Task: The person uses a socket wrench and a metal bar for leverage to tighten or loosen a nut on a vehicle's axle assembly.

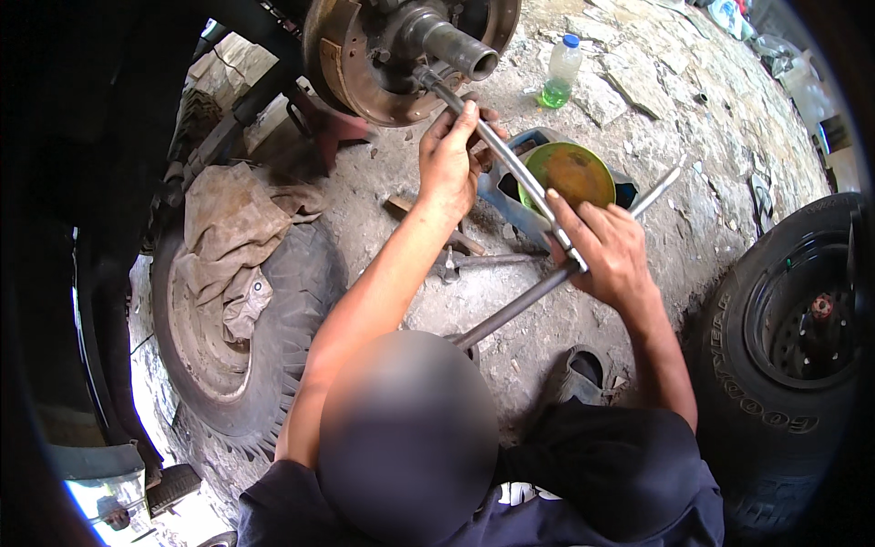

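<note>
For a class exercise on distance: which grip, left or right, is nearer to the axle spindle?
Left. The left grip is just below the axle spindle in view, on the silver bar; the right grip is farther off, lower and rightward, where a dark bar crosses it.

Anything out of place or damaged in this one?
Yes: a crumpled brown cloth hangs over the tyre at left, partly hiding it. The stone floor also looks cracked, with ragged, uneven edges.

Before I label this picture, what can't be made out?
Head view: crossing bar, lower end hidden behind the dark, blurred round shape.
Head view: right hand, palm hidden by its own back.
Head view: tyre on the right, far side cut off by the lens's dark edge.
</note>
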`<state>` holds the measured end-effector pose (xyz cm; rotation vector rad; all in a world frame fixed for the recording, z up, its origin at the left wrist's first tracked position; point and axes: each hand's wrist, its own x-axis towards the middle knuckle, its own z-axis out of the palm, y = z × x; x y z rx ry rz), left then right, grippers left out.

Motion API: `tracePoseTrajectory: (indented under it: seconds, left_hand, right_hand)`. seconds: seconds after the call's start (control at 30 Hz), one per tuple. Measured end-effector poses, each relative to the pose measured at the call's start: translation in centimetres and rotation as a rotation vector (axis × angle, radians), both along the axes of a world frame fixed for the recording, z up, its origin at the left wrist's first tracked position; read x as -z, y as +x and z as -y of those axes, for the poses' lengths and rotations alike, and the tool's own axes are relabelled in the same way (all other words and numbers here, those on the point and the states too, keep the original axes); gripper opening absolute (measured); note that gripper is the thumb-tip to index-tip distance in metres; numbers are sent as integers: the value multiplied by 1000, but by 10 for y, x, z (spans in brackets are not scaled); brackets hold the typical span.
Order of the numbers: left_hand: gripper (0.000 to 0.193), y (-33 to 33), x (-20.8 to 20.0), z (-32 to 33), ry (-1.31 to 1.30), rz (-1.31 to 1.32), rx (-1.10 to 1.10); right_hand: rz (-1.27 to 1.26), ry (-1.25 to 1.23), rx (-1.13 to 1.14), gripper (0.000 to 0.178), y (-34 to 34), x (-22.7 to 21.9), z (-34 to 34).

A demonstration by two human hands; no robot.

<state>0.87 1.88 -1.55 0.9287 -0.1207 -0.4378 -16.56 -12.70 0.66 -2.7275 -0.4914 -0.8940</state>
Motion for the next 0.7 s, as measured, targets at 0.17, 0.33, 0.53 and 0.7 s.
tracePoseTrajectory:
  seconds: [0.17,0.33,0.53,0.7]
  left_hand:
    - [22,12,13,-6,-173,-88,51]
    - [27,16,18,-2,-270,-95,122]
    - [28,16,16,-3,-293,-116,141]
    - [27,21,16,-2,-301,-114,178]
  right_hand:
    - [-20,-78,-68,66,12,-16,5]
    - [-32,-161,-67,56,12,-33,5]
    - [-27,-187,-37,48,11,-28,3]
    - [-25,-250,-52,48,15,-33,11]
